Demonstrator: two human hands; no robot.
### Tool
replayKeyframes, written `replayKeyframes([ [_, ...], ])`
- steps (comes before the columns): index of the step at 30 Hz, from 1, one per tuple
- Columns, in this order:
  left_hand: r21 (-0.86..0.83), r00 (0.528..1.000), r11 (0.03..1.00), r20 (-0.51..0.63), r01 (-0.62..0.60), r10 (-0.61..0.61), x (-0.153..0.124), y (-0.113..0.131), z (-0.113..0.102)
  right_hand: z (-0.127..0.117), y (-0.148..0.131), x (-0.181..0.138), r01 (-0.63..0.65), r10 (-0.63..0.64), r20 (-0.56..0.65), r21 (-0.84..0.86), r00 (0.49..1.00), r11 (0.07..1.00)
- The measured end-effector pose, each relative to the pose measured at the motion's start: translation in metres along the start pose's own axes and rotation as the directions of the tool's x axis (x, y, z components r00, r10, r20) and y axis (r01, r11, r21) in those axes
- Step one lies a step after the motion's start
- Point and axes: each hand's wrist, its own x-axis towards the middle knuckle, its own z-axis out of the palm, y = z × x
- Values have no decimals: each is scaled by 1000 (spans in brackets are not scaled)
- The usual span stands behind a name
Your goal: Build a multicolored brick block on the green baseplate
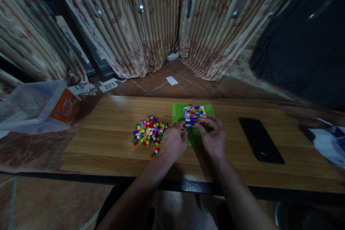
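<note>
A green studded baseplate [176,111] lies on the wooden table, carrying a low block of small multicoloured building bricks [194,112]. At the block's front left corner, my left hand [175,139] has its fingers bent and pressed against it. My right hand [215,136] is over the front right of the block, thumb and forefinger drawn close together at its edge. Whatever sits between those fingertips is too small to make out. Just left of my left hand spreads a loose pile of coloured bricks [148,132], partly hidden by that hand.
A black phone-like slab [260,139] lies on the table [102,133] to the right. Off the left end stands a clear plastic tub [35,104] with an orange label. White plastic packaging [325,143] is at the far right. Curtains [129,32] hang behind, with papers on the tiled floor.
</note>
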Motion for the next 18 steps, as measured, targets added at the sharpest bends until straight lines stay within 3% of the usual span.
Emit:
replayKeyframes([
  [7,5,1000,1000,-10,-1,1,0,-1,1,2,9,3,-161,166,-1,240,986,957],
  [18,9,1000,1000,13,3,-3,-1,3,2,6,12,4,-176,178,9,223,984,959],
])
